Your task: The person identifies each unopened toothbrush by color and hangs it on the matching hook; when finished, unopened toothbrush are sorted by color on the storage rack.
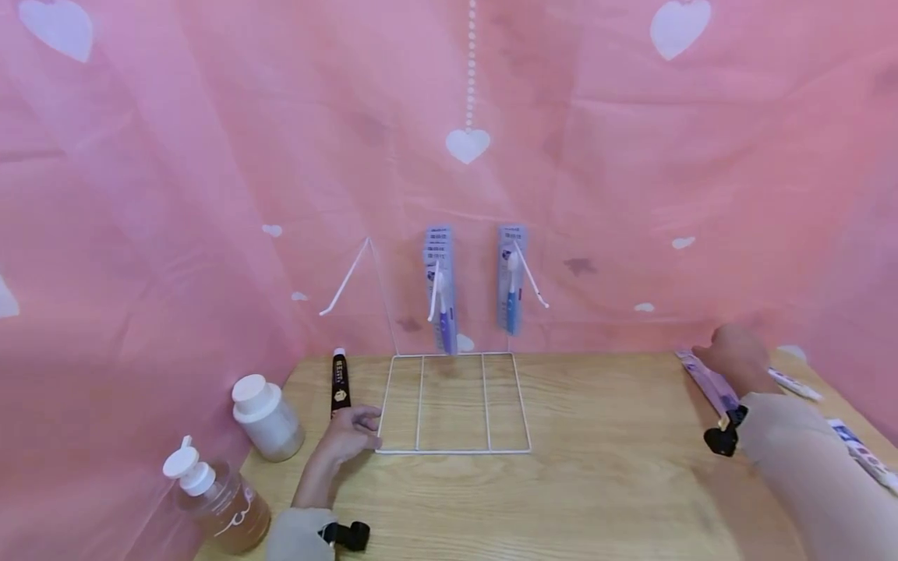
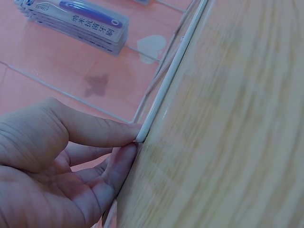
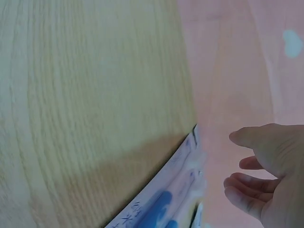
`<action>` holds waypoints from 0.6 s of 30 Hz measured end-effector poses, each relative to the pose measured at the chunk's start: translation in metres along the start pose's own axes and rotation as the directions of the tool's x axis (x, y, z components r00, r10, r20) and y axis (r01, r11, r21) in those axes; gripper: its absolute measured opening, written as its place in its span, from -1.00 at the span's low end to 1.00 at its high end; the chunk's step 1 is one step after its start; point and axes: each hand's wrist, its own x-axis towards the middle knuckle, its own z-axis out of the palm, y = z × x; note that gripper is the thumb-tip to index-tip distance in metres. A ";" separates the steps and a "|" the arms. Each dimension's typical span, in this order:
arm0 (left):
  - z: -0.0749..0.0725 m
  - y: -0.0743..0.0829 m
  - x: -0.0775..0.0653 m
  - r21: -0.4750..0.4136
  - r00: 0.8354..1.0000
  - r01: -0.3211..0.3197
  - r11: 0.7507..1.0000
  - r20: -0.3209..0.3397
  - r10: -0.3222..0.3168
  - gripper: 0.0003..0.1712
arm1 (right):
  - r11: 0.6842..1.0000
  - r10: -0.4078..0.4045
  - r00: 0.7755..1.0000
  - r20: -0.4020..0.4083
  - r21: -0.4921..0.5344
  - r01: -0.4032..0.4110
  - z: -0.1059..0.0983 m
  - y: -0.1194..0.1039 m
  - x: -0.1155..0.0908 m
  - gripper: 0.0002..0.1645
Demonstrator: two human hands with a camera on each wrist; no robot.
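My left hand (image 1: 347,432) is at the left side of a white wire rack (image 1: 456,451). In the left wrist view, thumb and fingers pinch the end of its white rod (image 2: 172,70). Purple toothbrush packs (image 1: 446,331) hang stacked on the rack's middle hook, and a blue toothbrush pack (image 1: 511,308) hangs on the right hook. The left hook (image 1: 344,284) carries nothing. At the far right, my right hand (image 3: 266,175) is held with loosely bent fingers and nothing between them. It is just beside packaged toothbrushes (image 3: 164,206) lying on the table.
A black toothpaste tube (image 1: 340,382) lies left of the rack. Further left are a white-lidded jar (image 1: 270,421) and a pump bottle (image 1: 228,506). Toothpaste tubes (image 1: 866,456) lie at the table's right edge. Pink cloth (image 1: 596,156) with white hearts hangs behind the wooden table (image 1: 596,483).
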 end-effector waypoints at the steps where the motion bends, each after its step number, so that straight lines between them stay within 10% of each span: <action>1: -0.002 0.000 -0.001 -0.002 1.000 0.006 1.000 -0.007 -0.006 -0.37 | 1.000 -0.015 1.000 -0.007 0.003 0.015 0.003 0.000 0.002 -0.50; 18: -0.007 0.002 -0.004 -0.001 1.000 0.021 1.000 -0.007 -0.021 -0.36 | 0.999 0.035 0.999 0.031 -0.019 -0.035 0.030 0.002 0.003 -0.56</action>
